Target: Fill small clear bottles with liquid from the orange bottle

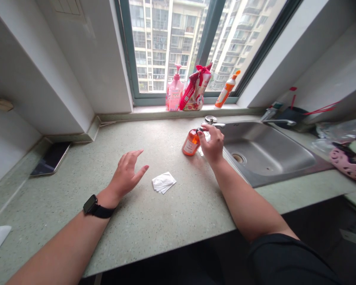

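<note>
My right hand has its thumb and fingers around the dark top of an orange bottle with a pale label. The bottle leans slightly, close to the sink's left edge; whether its base touches the counter I cannot tell. My left hand hovers over the counter with fingers and thumb apart, holding nothing. Between the two hands lies a small folded white tissue. Something clear or white behind the bottle is mostly hidden by my right hand.
A steel sink with a faucet is at the right. On the windowsill stand a pink pump bottle, a red bag and an orange-white bottle. A phone lies far left; a pink basket sits far right.
</note>
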### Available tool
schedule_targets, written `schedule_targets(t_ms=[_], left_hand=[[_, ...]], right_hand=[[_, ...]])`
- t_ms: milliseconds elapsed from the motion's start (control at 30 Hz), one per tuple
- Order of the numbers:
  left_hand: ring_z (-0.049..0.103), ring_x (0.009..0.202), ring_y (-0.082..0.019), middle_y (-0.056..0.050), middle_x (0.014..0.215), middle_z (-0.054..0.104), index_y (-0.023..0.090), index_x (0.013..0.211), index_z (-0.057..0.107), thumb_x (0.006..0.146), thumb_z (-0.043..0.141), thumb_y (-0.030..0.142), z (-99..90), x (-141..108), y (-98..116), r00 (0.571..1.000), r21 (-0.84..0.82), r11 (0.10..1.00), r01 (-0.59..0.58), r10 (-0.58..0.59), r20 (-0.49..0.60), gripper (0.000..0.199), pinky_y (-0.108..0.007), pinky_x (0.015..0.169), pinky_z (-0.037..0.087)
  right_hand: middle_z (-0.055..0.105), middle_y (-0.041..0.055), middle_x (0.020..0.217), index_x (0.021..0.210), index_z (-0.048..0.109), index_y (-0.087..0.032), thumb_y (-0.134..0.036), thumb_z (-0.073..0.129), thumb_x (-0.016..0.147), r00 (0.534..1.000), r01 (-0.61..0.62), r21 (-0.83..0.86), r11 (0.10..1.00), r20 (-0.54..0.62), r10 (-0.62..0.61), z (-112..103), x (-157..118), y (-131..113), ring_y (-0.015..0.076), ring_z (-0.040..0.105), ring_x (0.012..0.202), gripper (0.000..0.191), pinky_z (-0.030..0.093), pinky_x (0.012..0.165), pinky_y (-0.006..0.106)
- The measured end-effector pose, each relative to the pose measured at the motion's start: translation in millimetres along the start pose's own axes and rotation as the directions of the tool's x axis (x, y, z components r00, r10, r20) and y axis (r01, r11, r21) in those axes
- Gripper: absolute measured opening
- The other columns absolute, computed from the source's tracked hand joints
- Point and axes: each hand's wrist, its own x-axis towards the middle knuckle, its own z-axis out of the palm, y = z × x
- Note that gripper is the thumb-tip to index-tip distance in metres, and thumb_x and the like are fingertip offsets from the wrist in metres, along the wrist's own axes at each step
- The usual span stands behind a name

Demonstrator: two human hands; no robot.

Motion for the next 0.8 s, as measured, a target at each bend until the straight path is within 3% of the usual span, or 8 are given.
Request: schedule_targets(t_ms=[100,267,367,600,800], left_hand=[[0.057,0.137,-0.034,-0.015,0.146,0.063,0.024,0.156,0.047,0.108,0.056,0.049,-0.3,0.3,0.4,1.0,-0.007,1.0,0.002,-0.002,-0.001,0.055,-0.055,0.119,0.045],[0.057,0.138,-0.034,-0.015,0.147,0.063,0.024,0.157,0.047,0.108,0.056,0.048,-0.1,0.3,0.7,1.0,-0.014,1.0,0.006,-0.005,0.002,0.055,-0.056,0.119,0.044],[0.058,0.137,-0.034,-0.015,0.147,0.063,0.024,0.156,0.048,0.108,0.056,0.048,0.6,0.3,0.2,1.0,-0.017,1.0,-0.005,0.005,0.002,0.054,-0.056,0.119,0.045],[0.058,0.135,-0.034,-0.015,0.145,0.064,0.023,0.155,0.049,0.108,0.056,0.047,1.0,0.1,-0.5,1.0,-0.012,1.0,-0.012,0.012,0.003,0.053,-0.055,0.117,0.047],[0.06,0.135,-0.033,-0.013,0.144,0.066,0.024,0.153,0.051,0.107,0.057,0.045,0.0,0.5,2.6,1.0,-0.025,1.0,-0.011,0.011,-0.001,0.05,-0.054,0.117,0.048]], right_hand=[[0.08,0.0095,0.119,0.123,0.067,-0.027,-0.049,0.06,0.101,0.997,0.046,-0.016,0.999,0.056,-0.045,2.2,-3.8,-1.9,0.0319,0.071,0.114,0.032,0.044,0.109,0.051],[0.074,0.0129,0.134,0.142,0.055,-0.027,-0.048,0.071,0.09,0.984,0.111,-0.061,0.992,0.149,-0.101,2.3,-7.8,-2.7,0.037,0.067,0.124,0.059,0.043,0.112,0.057],[0.071,0.0154,0.14,0.147,0.052,-0.027,-0.043,0.072,0.09,0.978,0.116,-0.04,0.992,0.178,-0.107,4.9,-8.3,0.3,0.0394,0.065,0.127,0.063,0.044,0.112,0.06],[0.067,0.0184,0.144,0.149,0.051,-0.025,-0.043,0.073,0.093,0.981,0.093,0.039,0.995,0.169,-0.098,12.6,-10.3,5.8,0.0424,0.062,0.133,0.062,0.046,0.115,0.064],[0.057,0.0183,0.153,0.148,0.053,-0.027,-0.049,0.07,0.096,0.989,0.112,0.1,0.989,0.087,-0.12,0.2,-7.4,-10.2,0.0428,0.052,0.146,0.059,0.044,0.121,0.067]])
